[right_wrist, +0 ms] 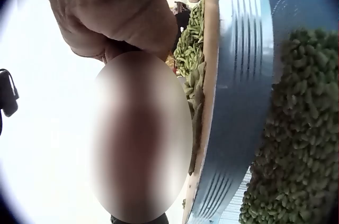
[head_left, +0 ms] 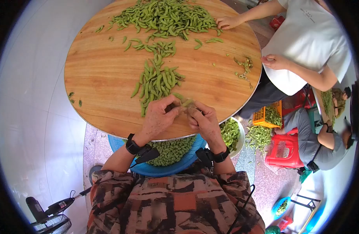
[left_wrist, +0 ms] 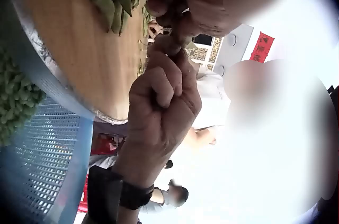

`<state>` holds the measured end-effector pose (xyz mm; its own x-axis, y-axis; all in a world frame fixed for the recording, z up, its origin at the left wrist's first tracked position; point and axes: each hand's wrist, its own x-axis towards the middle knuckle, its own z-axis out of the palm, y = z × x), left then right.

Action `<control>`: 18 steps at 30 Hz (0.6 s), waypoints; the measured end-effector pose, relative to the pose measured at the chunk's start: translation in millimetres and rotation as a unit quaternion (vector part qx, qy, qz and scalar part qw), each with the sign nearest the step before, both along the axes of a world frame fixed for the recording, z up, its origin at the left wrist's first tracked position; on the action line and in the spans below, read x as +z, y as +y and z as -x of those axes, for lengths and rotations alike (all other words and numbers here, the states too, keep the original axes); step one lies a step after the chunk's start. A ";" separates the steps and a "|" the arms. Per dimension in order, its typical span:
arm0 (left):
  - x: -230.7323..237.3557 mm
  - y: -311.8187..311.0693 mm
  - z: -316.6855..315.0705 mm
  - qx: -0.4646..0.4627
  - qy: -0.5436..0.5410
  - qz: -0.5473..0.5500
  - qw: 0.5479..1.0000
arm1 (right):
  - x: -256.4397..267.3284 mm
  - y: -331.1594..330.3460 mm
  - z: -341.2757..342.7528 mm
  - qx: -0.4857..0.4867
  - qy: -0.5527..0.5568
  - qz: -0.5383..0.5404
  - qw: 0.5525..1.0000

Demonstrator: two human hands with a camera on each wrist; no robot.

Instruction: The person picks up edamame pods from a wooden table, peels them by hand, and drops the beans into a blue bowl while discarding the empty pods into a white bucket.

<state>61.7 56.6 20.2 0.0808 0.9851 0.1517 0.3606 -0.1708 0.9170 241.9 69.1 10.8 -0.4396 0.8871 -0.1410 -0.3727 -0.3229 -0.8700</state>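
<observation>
Over the near edge of the round wooden table point(head_left: 105, 74), my left hand point(head_left: 158, 119) and right hand point(head_left: 206, 121) meet at their fingertips. An edamame pod point(head_left: 186, 102) is pinched between them, thumb and fingers on each side. Much of this pod is hidden by the fingers in both wrist views. Just beyond my left hand lies a small heap of green pods point(head_left: 158, 82). Below the table edge, near my lap, a blue plastic basket point(head_left: 167, 170) holds many shelled green beans point(head_left: 173, 150).
A large pile of pods point(head_left: 167, 17) covers the table's far side, with another person's hand point(head_left: 228, 22) at it. Empty husks point(head_left: 245, 66) lie by the right edge. A metal bowl point(head_left: 241, 136) of pods, an orange crate point(head_left: 261, 117) and a red stool point(head_left: 281, 152) stand on the right.
</observation>
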 end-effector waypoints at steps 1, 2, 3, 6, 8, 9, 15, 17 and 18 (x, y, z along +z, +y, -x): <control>0.9 -0.8 -0.1 -0.006 0.002 0.007 1.000 | -3.2 1.5 -1.2 0.009 0.002 -0.001 1.000; 0.0 -1.7 -0.5 -0.008 0.002 0.004 1.000 | -5.5 2.7 -1.4 0.006 0.001 -0.004 1.000; -1.0 -2.1 -1.2 -0.012 -0.027 0.001 1.000 | -6.9 4.8 -1.2 0.015 0.015 -0.005 1.000; -3.8 -2.9 8.9 -0.047 -0.165 0.093 0.981 | -12.9 11.7 -5.9 0.053 0.071 0.022 0.996; -5.7 -3.2 13.5 -0.077 -0.269 0.187 0.942 | -14.6 14.2 -7.8 0.084 0.111 0.051 0.989; -4.9 -7.4 14.5 -0.091 -0.388 0.229 0.888 | -12.5 11.3 -4.2 0.099 0.124 0.076 0.984; -2.5 -3.9 7.8 -0.061 -0.378 0.220 0.897 | -4.3 11.6 3.8 0.063 0.040 0.014 0.997; -3.3 -3.0 3.0 -0.037 -0.268 0.172 0.947 | -0.9 8.0 7.8 0.025 -0.051 -0.039 0.998; -4.7 -3.4 1.6 -0.023 -0.222 0.135 0.965 | -0.4 4.8 9.9 0.011 -0.093 -0.082 0.992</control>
